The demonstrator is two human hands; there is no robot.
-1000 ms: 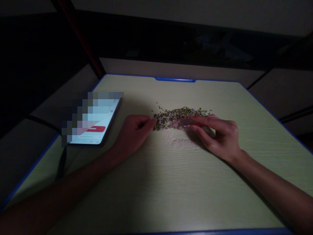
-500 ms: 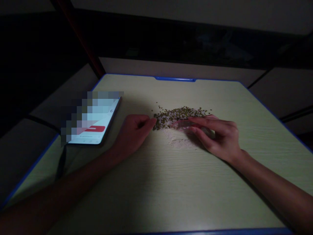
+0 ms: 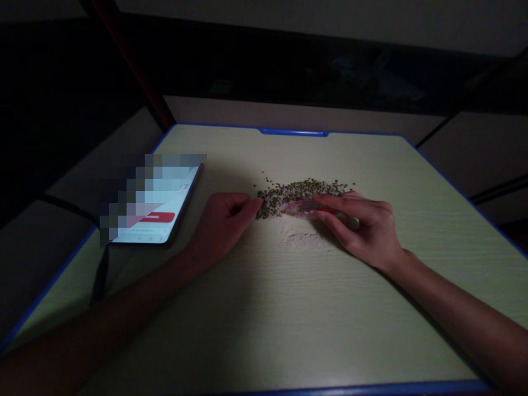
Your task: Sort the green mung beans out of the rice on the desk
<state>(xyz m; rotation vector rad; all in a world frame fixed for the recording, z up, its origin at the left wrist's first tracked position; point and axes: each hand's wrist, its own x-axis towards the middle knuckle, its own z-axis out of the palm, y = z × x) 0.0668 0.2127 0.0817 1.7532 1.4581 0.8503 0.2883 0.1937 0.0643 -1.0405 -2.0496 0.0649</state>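
Note:
A spread of small greenish beans (image 3: pixel 311 188), which look like mung beans, lies on the light tabletop, mixed with pale powder or grains. In front of them is a patch of whitish powder (image 3: pixel 305 240). My left hand (image 3: pixel 231 223) rests at the pile's left edge, closed, thumb against curled fingers; whatever it may hold is hidden. From the right, my right hand (image 3: pixel 363 223) pinches a small see-through, cup-like piece (image 3: pixel 303 206) between thumb and fingers. That piece lies low over the beans and powder, its far side partly covered by my fingers.
A phone (image 3: pixel 159 212) with a lit screen lies at the left, partly blurred out. A dark cable (image 3: pixel 100 275) runs beside it near my left forearm. Blue edging (image 3: pixel 295 132) rims the table (image 3: pixel 289 330); the surroundings are dark.
My right hand and the see-through piece have shifted slightly left, much as the whole view has. My left hand keeps its closed pose. The digit on the phone screen has changed.

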